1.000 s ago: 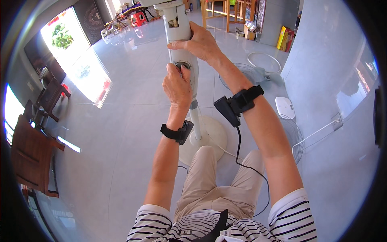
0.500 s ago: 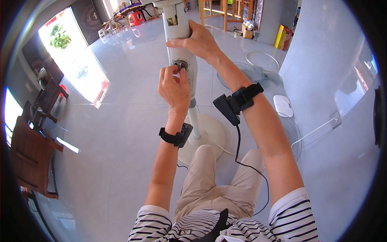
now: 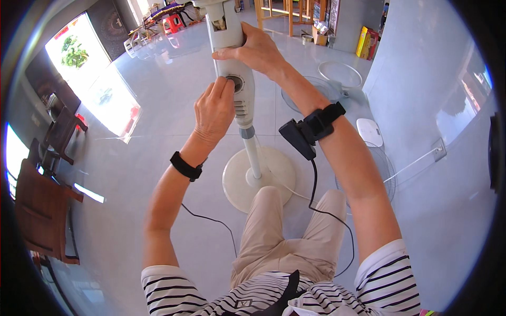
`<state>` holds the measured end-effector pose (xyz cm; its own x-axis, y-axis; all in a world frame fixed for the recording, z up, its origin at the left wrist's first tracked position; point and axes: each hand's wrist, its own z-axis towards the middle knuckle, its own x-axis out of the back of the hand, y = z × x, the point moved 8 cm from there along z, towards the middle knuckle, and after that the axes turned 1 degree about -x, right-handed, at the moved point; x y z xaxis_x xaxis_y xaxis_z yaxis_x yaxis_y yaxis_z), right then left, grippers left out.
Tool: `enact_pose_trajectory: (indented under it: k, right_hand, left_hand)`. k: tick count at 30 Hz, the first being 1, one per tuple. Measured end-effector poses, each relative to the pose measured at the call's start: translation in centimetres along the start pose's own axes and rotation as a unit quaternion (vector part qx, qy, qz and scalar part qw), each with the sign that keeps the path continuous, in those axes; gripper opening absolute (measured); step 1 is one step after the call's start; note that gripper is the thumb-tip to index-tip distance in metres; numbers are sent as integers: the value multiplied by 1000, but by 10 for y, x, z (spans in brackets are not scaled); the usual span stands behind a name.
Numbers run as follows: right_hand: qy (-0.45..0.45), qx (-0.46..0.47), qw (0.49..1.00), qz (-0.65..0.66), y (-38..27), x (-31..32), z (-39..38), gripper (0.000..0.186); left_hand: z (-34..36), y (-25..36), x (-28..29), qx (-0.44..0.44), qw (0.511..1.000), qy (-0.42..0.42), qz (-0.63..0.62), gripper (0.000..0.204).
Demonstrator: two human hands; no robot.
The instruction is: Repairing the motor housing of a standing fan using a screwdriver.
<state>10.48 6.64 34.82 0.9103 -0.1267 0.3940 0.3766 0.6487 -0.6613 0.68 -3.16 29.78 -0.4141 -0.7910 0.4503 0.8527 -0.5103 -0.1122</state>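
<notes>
A white pedestal fan point(image 3: 245, 97) without its blades stands upright in front of me on a round base point(image 3: 233, 181). My right hand point(image 3: 259, 51) is wrapped round its upper column from the right, thumb across the front. Lower down, my left hand point(image 3: 214, 109) pinches the dark round control knob point(image 3: 237, 84) from the left side; its fingers partly cover the knob. Below the knob are several small buttons or slots. At the top of the column a cut-out opening shows inner parts; the fan's head is cut off by the picture's upper edge.
To the right on the floor lie a fan blade point(image 3: 342, 94), a white ring point(image 3: 340, 63), wire grilles point(image 3: 387, 174) and a flat white scale point(image 3: 369, 131). A cord runs to a wall socket point(image 3: 438, 150). Dark wooden chairs point(image 3: 45, 210) stand left.
My left hand has rotated on the knob and its wrist and forearm have swung out to the left. My right hand keeps its hold on the column.
</notes>
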Motion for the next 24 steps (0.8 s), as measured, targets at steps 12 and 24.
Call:
enact_pose_trajectory:
  k: [12,24]
  right_hand:
    - [0,-8,1000,-6,1,1,0,63]
    - [0,-9,1000,-12,2,2,0,63]
  left_hand:
    - [1,3,-4,-9,1000,-18,14,16]
    - [-14,-9,-6,129,987,10,-97,18]
